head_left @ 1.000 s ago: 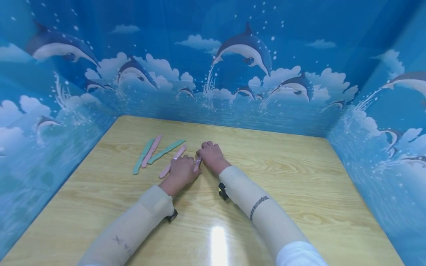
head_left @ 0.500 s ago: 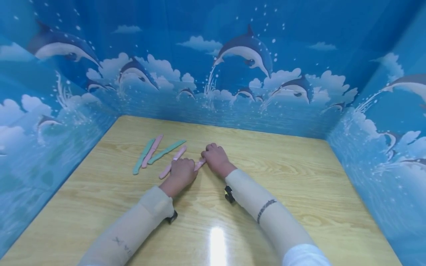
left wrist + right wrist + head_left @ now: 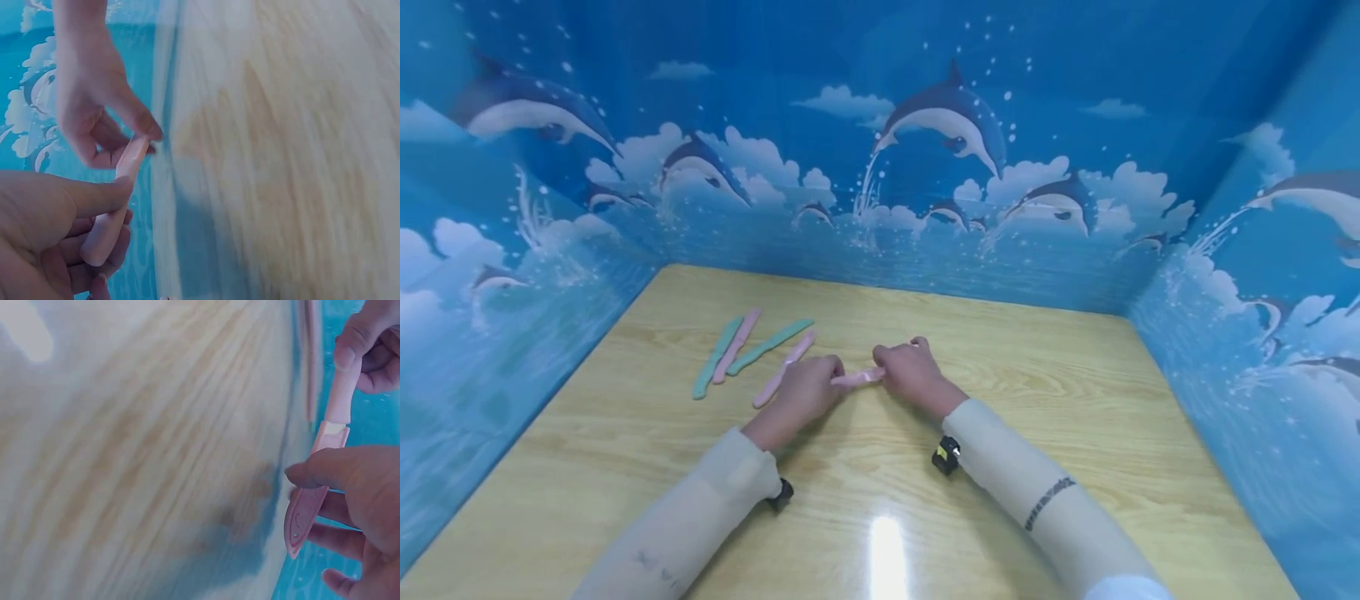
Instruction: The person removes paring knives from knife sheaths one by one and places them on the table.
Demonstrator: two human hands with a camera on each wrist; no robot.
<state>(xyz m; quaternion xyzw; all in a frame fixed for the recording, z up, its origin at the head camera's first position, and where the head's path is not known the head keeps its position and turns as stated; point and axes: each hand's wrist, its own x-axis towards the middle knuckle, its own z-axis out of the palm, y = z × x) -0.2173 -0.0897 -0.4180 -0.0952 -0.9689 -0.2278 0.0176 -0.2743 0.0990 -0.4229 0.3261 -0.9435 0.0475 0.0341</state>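
Between both hands is a pink knife (image 3: 859,379), held roughly sideways over the table. My left hand (image 3: 805,390) pinches its rounded handle (image 3: 342,394) between thumb and fingers. My right hand (image 3: 913,373) grips the flat, pointed pink end (image 3: 306,509), its thumb on one side and fingers behind. A pale band (image 3: 334,429) shows where the handle meets that flat part. Beside the left hand lies another pink knife (image 3: 775,383), partly behind that hand. Whether the flat part is a bare blade or a cover, I cannot tell.
Farther left on the wood-grain table (image 3: 1060,417) lie a green knife (image 3: 717,358), a pink knife (image 3: 736,346) and a slanted green knife (image 3: 770,347). A blue dolphin-print curtain (image 3: 880,233) borders the table at the back and sides.
My right hand has moved right and slightly nearer, away from the left. The held pink knife has swung from steep to nearly level, and more of it shows between the hands.
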